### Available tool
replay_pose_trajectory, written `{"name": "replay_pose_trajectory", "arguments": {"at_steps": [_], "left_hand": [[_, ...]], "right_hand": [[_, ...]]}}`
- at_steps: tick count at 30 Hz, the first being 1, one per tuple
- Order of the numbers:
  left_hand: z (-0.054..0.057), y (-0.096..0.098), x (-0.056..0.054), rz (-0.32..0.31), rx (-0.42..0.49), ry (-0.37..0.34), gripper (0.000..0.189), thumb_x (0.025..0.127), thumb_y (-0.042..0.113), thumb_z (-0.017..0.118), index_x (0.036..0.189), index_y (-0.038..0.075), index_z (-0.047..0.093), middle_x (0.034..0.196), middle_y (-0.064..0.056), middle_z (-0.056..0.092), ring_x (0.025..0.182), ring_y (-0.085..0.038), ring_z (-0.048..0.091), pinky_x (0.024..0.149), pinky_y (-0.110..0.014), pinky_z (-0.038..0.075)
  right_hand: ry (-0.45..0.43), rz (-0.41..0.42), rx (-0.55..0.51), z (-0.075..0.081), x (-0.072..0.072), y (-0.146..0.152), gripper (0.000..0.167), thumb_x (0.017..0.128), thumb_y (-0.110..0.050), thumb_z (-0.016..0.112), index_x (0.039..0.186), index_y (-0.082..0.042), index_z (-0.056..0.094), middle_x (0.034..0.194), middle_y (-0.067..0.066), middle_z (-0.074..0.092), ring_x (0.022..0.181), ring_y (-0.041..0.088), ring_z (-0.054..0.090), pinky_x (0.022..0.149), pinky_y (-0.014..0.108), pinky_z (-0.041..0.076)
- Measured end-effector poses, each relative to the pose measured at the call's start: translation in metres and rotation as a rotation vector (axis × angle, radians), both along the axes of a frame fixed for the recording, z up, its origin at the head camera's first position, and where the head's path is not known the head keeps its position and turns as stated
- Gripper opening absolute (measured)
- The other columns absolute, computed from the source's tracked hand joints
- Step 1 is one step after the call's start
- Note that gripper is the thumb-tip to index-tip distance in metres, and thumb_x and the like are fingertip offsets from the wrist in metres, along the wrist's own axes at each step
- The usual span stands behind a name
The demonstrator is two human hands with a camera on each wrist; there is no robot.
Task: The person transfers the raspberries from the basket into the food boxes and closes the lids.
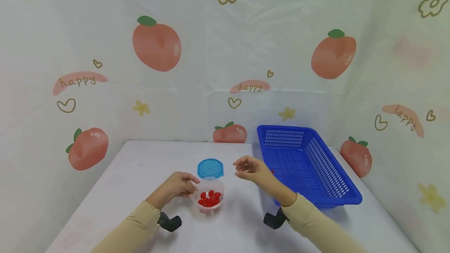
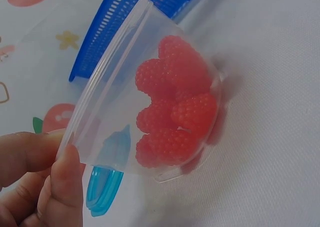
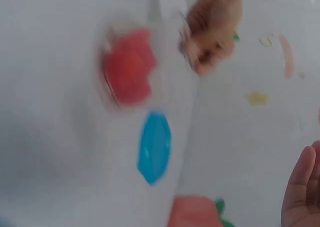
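Observation:
A clear plastic tub stands on the white table with several red raspberries heaped at its bottom. My left hand pinches the tub's rim between thumb and fingers; the left wrist view shows this grip close up at the fingertips. To the right, my right hand is raised above the table between the tub and the blue basket, fingers loosely bent, with nothing visible in it. Only part of that hand shows in the blurred right wrist view. Just behind the tub lies its blue lid.
A large blue perforated plastic basket takes up the table's right side. A small bit of red shows at its left, partly hidden by my right wrist. A printed fabric backdrop with fruit pictures closes off the back and sides.

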State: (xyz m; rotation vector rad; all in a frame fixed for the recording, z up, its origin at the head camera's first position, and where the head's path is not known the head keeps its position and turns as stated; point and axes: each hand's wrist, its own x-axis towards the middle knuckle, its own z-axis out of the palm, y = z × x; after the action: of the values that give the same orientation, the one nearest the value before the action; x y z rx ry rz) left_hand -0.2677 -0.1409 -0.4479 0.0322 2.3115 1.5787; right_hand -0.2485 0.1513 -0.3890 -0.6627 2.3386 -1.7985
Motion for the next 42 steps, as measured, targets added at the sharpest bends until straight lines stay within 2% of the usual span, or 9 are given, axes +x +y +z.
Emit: {"name": "replay_pose_trajectory", "arguments": {"at_steps": [5, 9, 13, 18, 22, 26, 30, 36, 42], "left_hand": [[0.000, -0.001, 0.000, -0.003, -0.001, 0.006, 0.027, 0.083, 0.007, 0.072, 0.108, 0.000, 0.066, 0.077, -0.008, 0.066, 0.061, -0.017, 0.061, 0.065, -0.029, 0.058], [0.000, 0.000, 0.001, 0.001, 0.001, 0.003, 0.026, 0.083, 0.007, 0.071, 0.108, 0.000, 0.066, 0.078, -0.007, 0.066, 0.062, -0.017, 0.061, 0.065, -0.029, 0.058], [0.001, 0.000, 0.002, 0.008, 0.000, 0.004, 0.026, 0.083, 0.007, 0.071, 0.107, 0.000, 0.066, 0.077, -0.007, 0.066, 0.062, -0.017, 0.061, 0.064, -0.029, 0.058], [0.001, 0.001, 0.002, 0.012, -0.003, 0.006, 0.025, 0.083, 0.007, 0.072, 0.107, 0.000, 0.066, 0.076, -0.007, 0.066, 0.062, -0.017, 0.061, 0.064, -0.029, 0.058], [-0.001, 0.000, 0.001, 0.011, 0.000, 0.003, 0.025, 0.083, 0.007, 0.071, 0.107, 0.000, 0.066, 0.076, -0.008, 0.066, 0.062, -0.017, 0.060, 0.064, -0.028, 0.058], [-0.002, 0.001, 0.000, 0.019, -0.005, 0.000, 0.026, 0.083, 0.007, 0.072, 0.107, 0.000, 0.066, 0.077, -0.008, 0.066, 0.062, -0.017, 0.060, 0.064, -0.028, 0.058], [-0.002, 0.001, 0.001, 0.023, -0.008, 0.000, 0.026, 0.082, 0.007, 0.072, 0.107, 0.000, 0.066, 0.077, -0.008, 0.066, 0.062, -0.017, 0.060, 0.064, -0.028, 0.058], [-0.002, 0.000, 0.000, 0.019, -0.005, -0.001, 0.027, 0.082, 0.008, 0.072, 0.107, 0.000, 0.066, 0.077, -0.008, 0.066, 0.062, -0.017, 0.060, 0.064, -0.028, 0.058], [-0.003, -0.001, -0.001, 0.007, 0.002, -0.001, 0.027, 0.082, 0.008, 0.072, 0.107, 0.000, 0.066, 0.078, -0.008, 0.066, 0.062, -0.017, 0.061, 0.065, -0.028, 0.059]], "right_hand": [[0.081, -0.097, -0.130, 0.026, -0.023, 0.033, 0.026, 0.091, -0.006, 0.065, 0.114, 0.001, 0.060, 0.097, -0.001, 0.060, 0.086, 0.010, 0.062, 0.079, 0.024, 0.055], [0.169, -0.205, -0.195, 0.035, -0.043, 0.063, 0.020, 0.094, -0.005, 0.060, 0.113, -0.010, 0.060, 0.098, -0.006, 0.060, 0.089, 0.010, 0.062, 0.080, 0.024, 0.055], [0.186, -0.308, -0.163, 0.032, -0.060, 0.088, 0.019, 0.096, -0.010, 0.059, 0.113, -0.019, 0.060, 0.099, -0.009, 0.058, 0.093, 0.011, 0.060, 0.080, 0.021, 0.055], [0.142, -0.336, -0.049, 0.018, -0.077, 0.105, 0.032, 0.096, -0.017, 0.060, 0.122, 0.001, 0.055, 0.099, -0.003, 0.056, 0.088, 0.006, 0.060, 0.080, 0.022, 0.055], [0.102, -0.320, 0.117, 0.003, -0.088, 0.113, 0.040, 0.096, -0.017, 0.060, 0.126, 0.008, 0.052, 0.106, 0.010, 0.058, 0.088, 0.007, 0.061, 0.082, 0.031, 0.056], [0.057, -0.263, 0.236, -0.008, -0.095, 0.118, 0.035, 0.097, -0.013, 0.058, 0.124, 0.009, 0.053, 0.114, 0.023, 0.057, 0.099, 0.028, 0.060, 0.086, 0.045, 0.055], [0.004, -0.197, 0.314, -0.017, -0.100, 0.120, 0.032, 0.095, -0.005, 0.056, 0.122, 0.013, 0.052, 0.111, 0.027, 0.057, 0.102, 0.044, 0.057, 0.086, 0.047, 0.055], [-0.116, -0.096, 0.458, -0.026, -0.099, 0.122, 0.028, 0.092, 0.000, 0.056, 0.118, 0.013, 0.055, 0.109, 0.026, 0.063, 0.102, 0.038, 0.063, 0.088, 0.045, 0.054], [-0.272, -0.037, 0.564, -0.030, -0.097, 0.122, 0.031, 0.090, -0.003, 0.059, 0.119, 0.008, 0.056, 0.107, 0.018, 0.064, 0.100, 0.027, 0.062, 0.090, 0.044, 0.053]]}}
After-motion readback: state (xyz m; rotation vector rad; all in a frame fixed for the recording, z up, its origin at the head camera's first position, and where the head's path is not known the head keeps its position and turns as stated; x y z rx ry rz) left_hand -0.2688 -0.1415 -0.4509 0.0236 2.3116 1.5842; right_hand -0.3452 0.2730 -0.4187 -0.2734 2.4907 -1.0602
